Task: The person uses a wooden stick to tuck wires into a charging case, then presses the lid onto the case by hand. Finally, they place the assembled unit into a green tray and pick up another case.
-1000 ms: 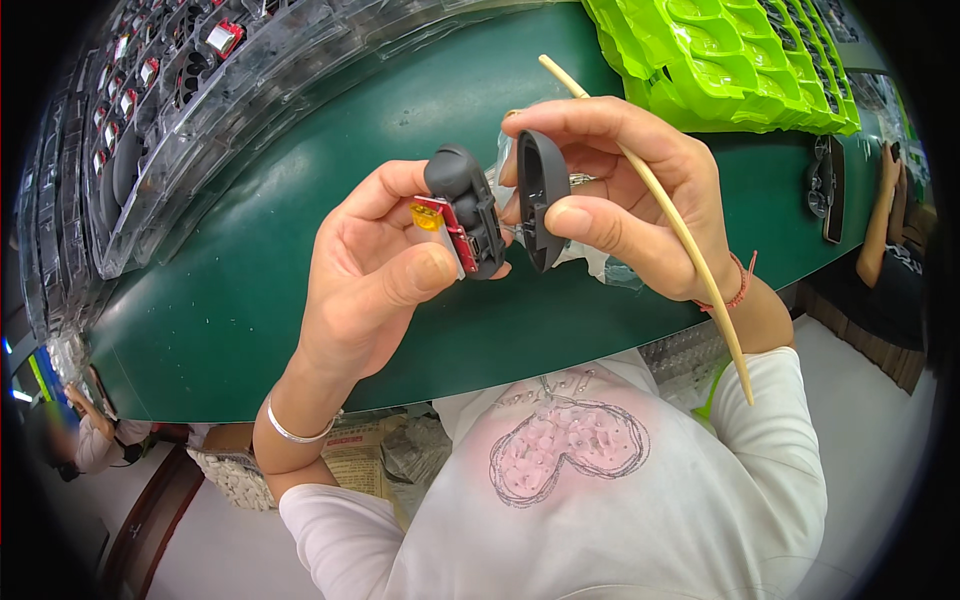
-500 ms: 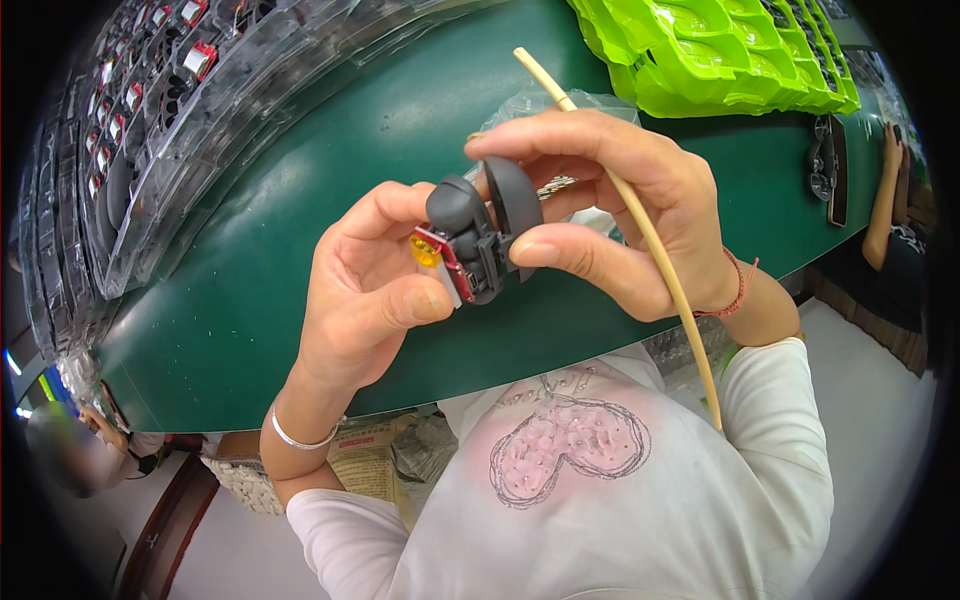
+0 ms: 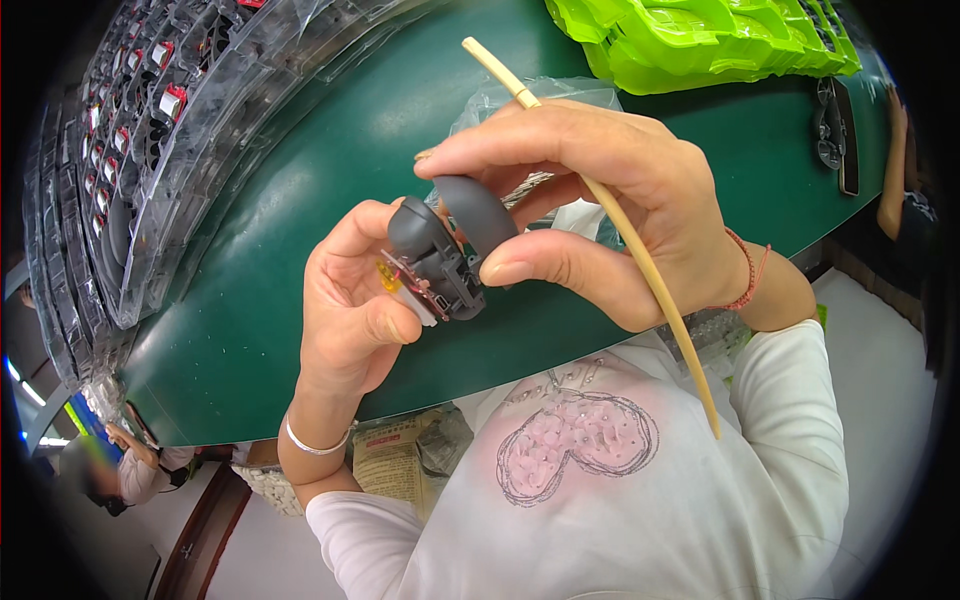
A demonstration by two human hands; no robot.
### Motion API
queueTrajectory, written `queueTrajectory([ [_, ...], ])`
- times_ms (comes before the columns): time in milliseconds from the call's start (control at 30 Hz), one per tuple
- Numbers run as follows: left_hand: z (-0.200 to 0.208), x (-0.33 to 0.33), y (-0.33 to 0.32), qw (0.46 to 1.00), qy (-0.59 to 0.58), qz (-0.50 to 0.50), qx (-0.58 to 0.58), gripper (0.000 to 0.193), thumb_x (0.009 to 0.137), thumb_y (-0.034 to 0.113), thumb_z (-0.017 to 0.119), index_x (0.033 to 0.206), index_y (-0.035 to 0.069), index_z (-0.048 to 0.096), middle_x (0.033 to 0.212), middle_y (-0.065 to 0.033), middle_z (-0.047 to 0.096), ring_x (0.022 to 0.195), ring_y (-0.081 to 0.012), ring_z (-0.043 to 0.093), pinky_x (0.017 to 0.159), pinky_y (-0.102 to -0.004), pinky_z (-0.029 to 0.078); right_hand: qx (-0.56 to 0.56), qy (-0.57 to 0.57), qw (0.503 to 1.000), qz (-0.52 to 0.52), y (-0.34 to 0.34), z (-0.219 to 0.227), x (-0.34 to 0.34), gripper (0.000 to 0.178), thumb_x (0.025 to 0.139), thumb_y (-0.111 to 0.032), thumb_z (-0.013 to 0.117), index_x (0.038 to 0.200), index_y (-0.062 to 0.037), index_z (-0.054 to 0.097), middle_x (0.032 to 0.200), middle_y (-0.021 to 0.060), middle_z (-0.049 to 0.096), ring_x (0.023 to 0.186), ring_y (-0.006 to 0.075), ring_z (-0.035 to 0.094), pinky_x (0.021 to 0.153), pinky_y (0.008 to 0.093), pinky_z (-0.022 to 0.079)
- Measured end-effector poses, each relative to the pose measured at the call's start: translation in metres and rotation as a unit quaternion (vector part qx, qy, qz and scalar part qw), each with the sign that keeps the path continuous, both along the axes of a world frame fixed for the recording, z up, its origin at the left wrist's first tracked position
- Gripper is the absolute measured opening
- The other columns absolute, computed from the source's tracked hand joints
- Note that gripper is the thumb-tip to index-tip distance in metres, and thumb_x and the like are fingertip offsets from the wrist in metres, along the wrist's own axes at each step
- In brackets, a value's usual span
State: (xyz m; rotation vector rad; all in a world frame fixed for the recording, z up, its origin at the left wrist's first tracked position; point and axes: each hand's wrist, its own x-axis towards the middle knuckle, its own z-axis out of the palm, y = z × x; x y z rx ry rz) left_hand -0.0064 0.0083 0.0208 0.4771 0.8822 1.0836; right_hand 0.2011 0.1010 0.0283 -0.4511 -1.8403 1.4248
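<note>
In front of me, a small dark grey plastic housing (image 3: 418, 232) is held in my left hand (image 3: 345, 305). A circuit board (image 3: 415, 284) with a yellow part is exposed on its side nearest the left palm. My right hand (image 3: 640, 190) pinches a smooth, rounded dark grey cover (image 3: 482, 215) between thumb and fingers. The cover leans against the housing at an angle, and its inner side is mostly hidden. A long, thin, pale wooden-looking stick (image 3: 645, 265) lies across the right hand, passing between its fingers.
Clear trays (image 3: 190, 170) of dark parts with red and silver pieces are stacked at the left. A bright green moulded tray (image 3: 690, 45) stands at the far right, near dark glasses (image 3: 828, 135). Behind my right hand lies a clear plastic bag (image 3: 580, 92) on the green table (image 3: 270, 200).
Both hands have shifted a little left with the housing and cover. The cover has tilted, its top leaning further left over the housing. The stick has moved along with the right hand.
</note>
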Motion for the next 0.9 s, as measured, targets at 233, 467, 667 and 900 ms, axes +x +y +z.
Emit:
queueTrajectory([
  [233,0.0023,0.0048,0.0034,0.999,0.023,0.017,0.024,0.056,0.066,0.028,0.09,0.106,0.006,0.058,0.106,-0.0055,0.064,0.099,-0.015,0.062,0.09,-0.0313,0.05,0.008,-0.013,1.0,0.004,-0.0005,0.0024,0.0,0.043,0.077,-0.002,0.075,0.118,0.0023,0.063,0.105,0.0155,0.065,0.092,0.0236,0.067,0.075,0.0326,0.061],
  [467,0.0019,0.0068,0.0034,0.999,0.022,0.031,0.033,0.052,0.063,0.02,0.092,0.101,0.006,0.059,0.104,-0.0057,0.063,0.096,-0.0155,0.063,0.088,-0.0316,0.051,0.017,0.011,1.0,-0.002,-0.0018,-0.0026,-0.003,0.041,0.078,-0.001,0.074,0.118,0.0032,0.063,0.104,0.0162,0.064,0.091,0.0237,0.067,0.075,0.0328,0.061],
  [667,0.0062,0.0091,0.0008,0.998,0.024,0.054,0.028,0.056,0.06,0.019,0.092,0.103,0.005,0.059,0.105,-0.0065,0.064,0.098,-0.0164,0.063,0.088,-0.0321,0.052,0.0,-0.014,1.0,-0.006,-0.0038,0.0007,-0.001,0.041,0.079,-0.002,0.073,0.118,0.0034,0.062,0.108,0.0151,0.063,0.094,0.0232,0.067,0.077,0.0328,0.061],
  [900,0.0059,0.0017,-0.0011,1.0,-0.01,0.002,0.001,0.064,0.062,0.027,0.091,0.113,0.004,0.059,0.112,-0.0084,0.065,0.103,-0.0174,0.064,0.093,-0.0342,0.052,-0.07,-0.023,0.997,0.027,0.0001,0.0029,0.0022,0.041,0.08,-0.004,0.074,0.119,0.0022,0.062,0.109,0.0128,0.063,0.097,0.0204,0.067,0.08,0.0307,0.059],
])
